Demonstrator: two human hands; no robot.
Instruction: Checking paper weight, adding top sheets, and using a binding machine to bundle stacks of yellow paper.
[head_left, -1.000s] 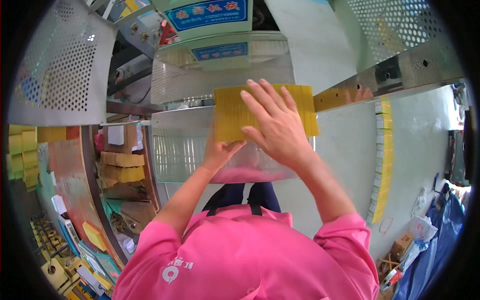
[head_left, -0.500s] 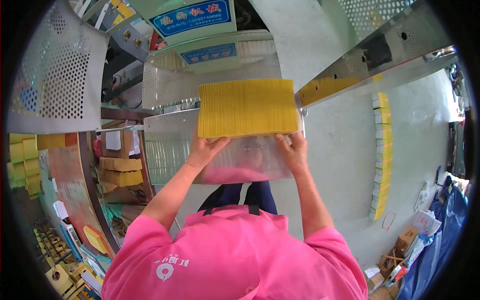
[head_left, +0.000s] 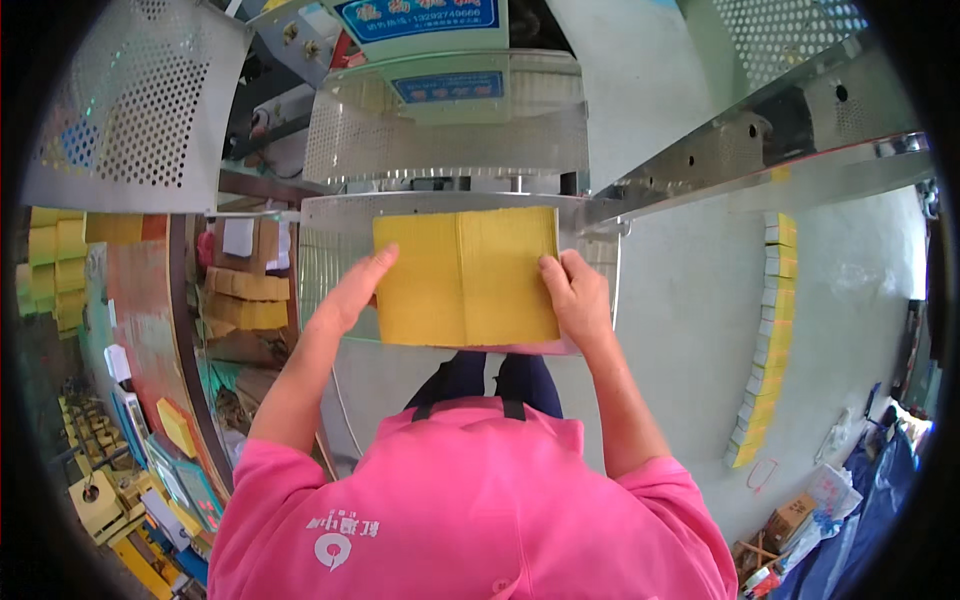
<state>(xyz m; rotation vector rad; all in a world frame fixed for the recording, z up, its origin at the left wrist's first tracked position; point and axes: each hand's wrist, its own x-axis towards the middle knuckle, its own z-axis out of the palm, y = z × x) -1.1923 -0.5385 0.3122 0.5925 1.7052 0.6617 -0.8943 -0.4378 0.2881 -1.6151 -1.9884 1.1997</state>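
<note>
A thick block of yellow paper sheets (head_left: 467,278) is held between my two hands over a shiny metal tray (head_left: 340,212). Its broad yellow face is toward me, with a line running down the middle. My left hand (head_left: 353,290) grips the left edge, thumb on the near face and most fingers hidden. On the opposite edge, my right hand (head_left: 582,297) is closed with its thumb beside the corner. Part of the tray is hidden under the block. Whether the block touches the tray, I cannot tell.
A clear guard (head_left: 445,150) stands beyond the tray. To its right, a long metal chute (head_left: 740,130) slants away. A row of yellow-and-white bundles (head_left: 770,340) lies on the right floor. Perforated panel (head_left: 140,110) and stacked yellow paper (head_left: 245,300) are at left.
The yellow block has come nearer to me and tipped, so a broad face shows instead of the sheet edges. Both hands have shifted from its near edge to its sides.
</note>
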